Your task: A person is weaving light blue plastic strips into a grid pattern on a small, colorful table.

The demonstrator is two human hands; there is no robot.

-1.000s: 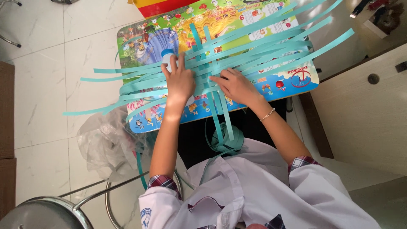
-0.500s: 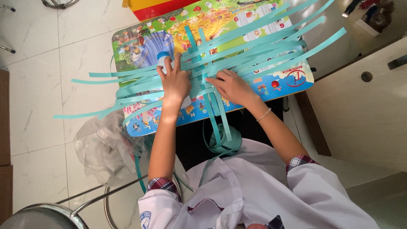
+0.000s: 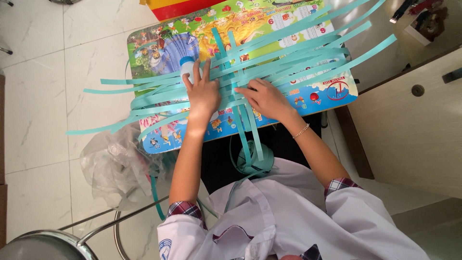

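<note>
Loads of long teal paper strips (image 3: 288,53) fanned across a small colourful tabletop (image 3: 163,53), crossing in a loose weave right in the middle, thin and flat, ends hanging way past both side edges. A few loose ends (image 3: 252,139) drooping off the near edge of the tabletop toward the lap. Left hand (image 3: 203,94) flat on the crossing, fingers spread, grip apart, just pressing the strips down. Right hand (image 3: 264,98) just beside it on the same patch, fingertips (image 3: 243,90) on a strip, can't tell if pinching or only pressing. Little white bottle with a blue cap (image 3: 186,68) touching the far side of the left hand. Crumpled clear plastic bag (image 3: 115,166) on the floor, off the tabletop's left near corner.
</note>
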